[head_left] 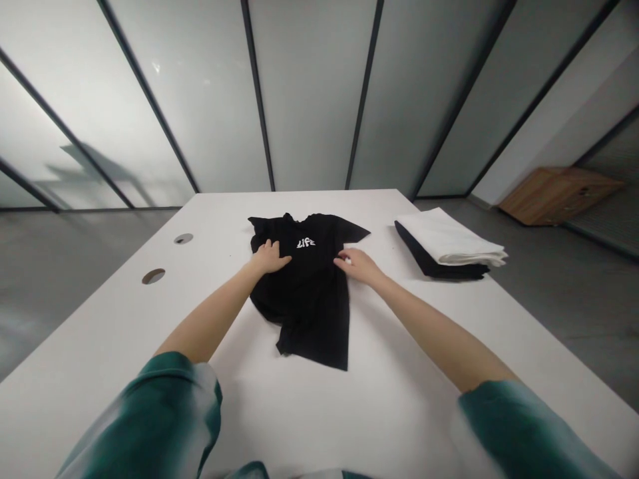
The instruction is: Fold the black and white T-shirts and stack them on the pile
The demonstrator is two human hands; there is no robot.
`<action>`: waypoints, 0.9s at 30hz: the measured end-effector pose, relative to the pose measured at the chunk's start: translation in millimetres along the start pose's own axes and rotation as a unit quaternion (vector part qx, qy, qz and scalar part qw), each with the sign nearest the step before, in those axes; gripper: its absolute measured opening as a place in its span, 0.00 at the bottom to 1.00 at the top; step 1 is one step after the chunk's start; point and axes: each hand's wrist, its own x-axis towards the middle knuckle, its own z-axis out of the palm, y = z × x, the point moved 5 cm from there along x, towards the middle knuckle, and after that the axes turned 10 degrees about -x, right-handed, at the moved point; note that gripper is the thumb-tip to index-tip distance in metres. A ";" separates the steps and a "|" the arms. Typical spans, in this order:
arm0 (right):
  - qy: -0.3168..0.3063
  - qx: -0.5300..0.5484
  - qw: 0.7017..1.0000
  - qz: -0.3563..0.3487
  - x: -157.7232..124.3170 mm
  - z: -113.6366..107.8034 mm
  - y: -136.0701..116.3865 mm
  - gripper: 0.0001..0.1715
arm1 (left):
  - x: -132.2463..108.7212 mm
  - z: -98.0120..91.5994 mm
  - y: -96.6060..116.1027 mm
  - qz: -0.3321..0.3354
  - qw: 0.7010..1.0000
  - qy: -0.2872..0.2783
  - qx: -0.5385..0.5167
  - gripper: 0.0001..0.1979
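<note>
A black T-shirt point(314, 299) with white lettering on its chest lies on the white table point(399, 412), collar toward the far side. Its right sleeve spreads out flat, while the left side and lower left hem are bunched and folded under. My left hand point(268, 257) rests on the left chest area, fingers spread on the cloth. At the shirt's right edge, just below the sleeve, my right hand point(357, 264) pinches the fabric between thumb and fingers.
On the right side of the table sits a stack of folded cloth, white point(449, 236) over black point(424, 256). Two round holes point(153, 276) pierce the tabletop at the left. A wooden cabinet point(554, 193) stands on the floor far right, and frosted panels point(309, 100) rise behind the table.
</note>
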 end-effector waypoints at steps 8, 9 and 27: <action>0.010 -0.128 0.991 0.029 -55.7 39.6 4.2 0.27 | -48.5 19.6 -48.0 -0.056 0.995 0.084 -0.013 0.42; 0.012 -0.136 0.989 0.050 -54.2 35.5 16.2 0.26 | -53.7 19.3 -53.5 -0.067 0.994 0.087 -0.013 0.42; 0.031 -0.001 0.999 0.018 -71.3 22.2 21.2 0.27 | -93.8 44.3 16.5 0.262 0.927 -0.042 -0.265 0.43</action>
